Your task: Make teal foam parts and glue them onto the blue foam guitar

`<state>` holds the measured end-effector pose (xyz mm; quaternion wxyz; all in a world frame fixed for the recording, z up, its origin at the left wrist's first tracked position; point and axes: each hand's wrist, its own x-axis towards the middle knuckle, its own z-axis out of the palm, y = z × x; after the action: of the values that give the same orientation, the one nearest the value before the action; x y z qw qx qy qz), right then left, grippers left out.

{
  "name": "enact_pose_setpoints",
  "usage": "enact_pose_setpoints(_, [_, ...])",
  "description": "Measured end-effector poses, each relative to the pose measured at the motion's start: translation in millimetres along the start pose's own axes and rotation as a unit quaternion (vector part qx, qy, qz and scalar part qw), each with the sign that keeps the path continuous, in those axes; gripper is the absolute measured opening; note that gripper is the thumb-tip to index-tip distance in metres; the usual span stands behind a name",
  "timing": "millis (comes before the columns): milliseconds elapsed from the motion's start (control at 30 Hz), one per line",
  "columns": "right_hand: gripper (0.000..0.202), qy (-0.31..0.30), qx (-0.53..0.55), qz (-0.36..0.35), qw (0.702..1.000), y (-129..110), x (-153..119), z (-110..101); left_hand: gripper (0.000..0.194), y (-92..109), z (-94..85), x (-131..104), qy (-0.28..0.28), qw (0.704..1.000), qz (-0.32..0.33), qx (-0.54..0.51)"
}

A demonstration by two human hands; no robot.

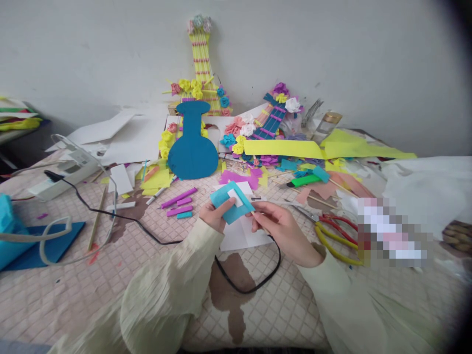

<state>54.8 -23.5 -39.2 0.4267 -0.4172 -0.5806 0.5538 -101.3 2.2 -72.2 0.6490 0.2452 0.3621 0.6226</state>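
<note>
My left hand (pixel 217 212) pinches a square of light-blue paper (pixel 220 196), its thumb pressed on a small white rectangle (pixel 235 198) lying on that paper. At the paper's right edge, my right hand (pixel 282 226) closes its fingers round a thin wooden stick (pixel 261 223). The stick's far end meets the blue paper's corner; whether it is stuck there I cannot tell. Beneath both hands lies a folded white sheet (pixel 245 237). Left of my hands are several small purple rolled pieces (pixel 179 210) and a short blue piece (pixel 184 215).
A dark-blue guitar-shaped cutout (pixel 193 152) stands behind, near a yellow flower-decorated guitar (pixel 202 64). Yellow-handled pliers (pixel 334 243), red-handled scissors (pixel 341 223) and a green cutter (pixel 306 180) lie right. A black cable (pixel 147 231) loops below my hands; a power strip (pixel 62 174) sits left.
</note>
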Motion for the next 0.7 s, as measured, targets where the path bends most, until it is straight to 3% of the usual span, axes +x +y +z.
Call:
enact_pose_setpoints(367, [0.022, 0.036, -0.052, -0.022, 0.998, -2.1, -3.6, 5.0, 0.016, 4.8, 4.2, -5.1, 0.02, 1.0, -0.011, -0.007])
enact_pose_setpoints(700, [0.02, 0.053, -0.074, -0.007, 0.996, -2.8, -5.8, 10.0, 0.024, 6.2, 7.1, -6.3, 0.036, 0.999, -0.013, -0.001])
